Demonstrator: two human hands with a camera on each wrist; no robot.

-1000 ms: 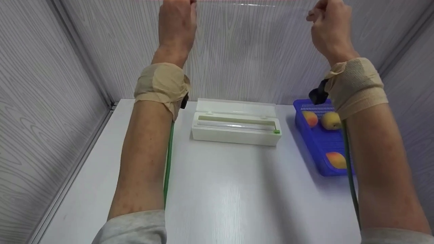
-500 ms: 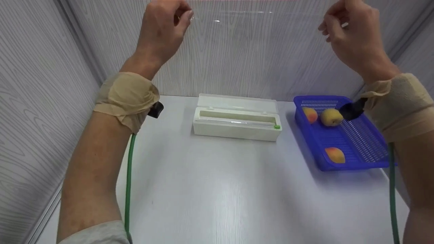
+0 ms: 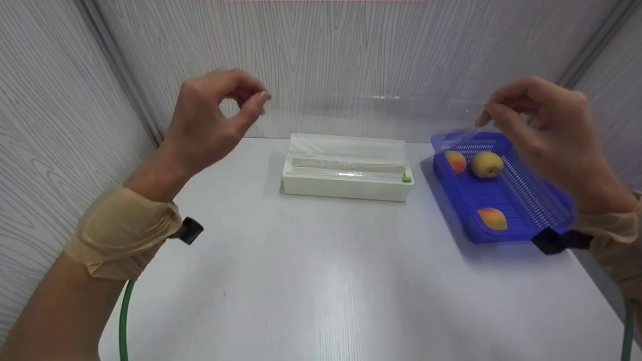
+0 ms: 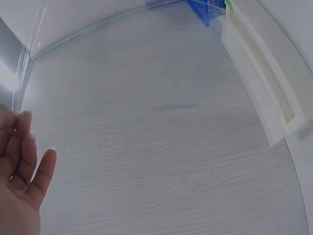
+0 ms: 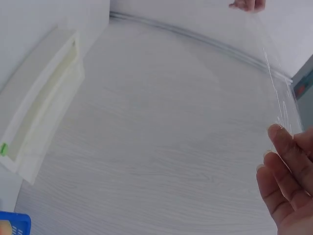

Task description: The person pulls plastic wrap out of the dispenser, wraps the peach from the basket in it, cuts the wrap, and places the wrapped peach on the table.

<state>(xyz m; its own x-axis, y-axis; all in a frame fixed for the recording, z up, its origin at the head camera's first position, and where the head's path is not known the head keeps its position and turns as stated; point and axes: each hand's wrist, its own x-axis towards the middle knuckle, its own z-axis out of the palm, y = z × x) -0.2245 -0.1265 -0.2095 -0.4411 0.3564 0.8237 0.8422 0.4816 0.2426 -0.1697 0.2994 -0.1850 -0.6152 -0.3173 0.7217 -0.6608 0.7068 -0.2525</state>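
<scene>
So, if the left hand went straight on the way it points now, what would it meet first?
The clear film, most likely: the left hand pinches one end, and it stretches toward the right hand. Past it, the back wall seems next in line, though depth is unclear.

Pinches clear film [image 4: 25, 66] with the fingertips [image 4: 25, 117] of the left hand [image 4: 19, 196], low at the left edge, with shiny creases rising above the grip. Faces a grey wood-grain panel [image 4: 161, 166] across the middle, a slanting white box [image 4: 276, 46] with long slot [image 4: 266, 78] and green tab [image 4: 228, 3] at upper right, and a blue basket [image 4: 203, 11] corner at top
</scene>
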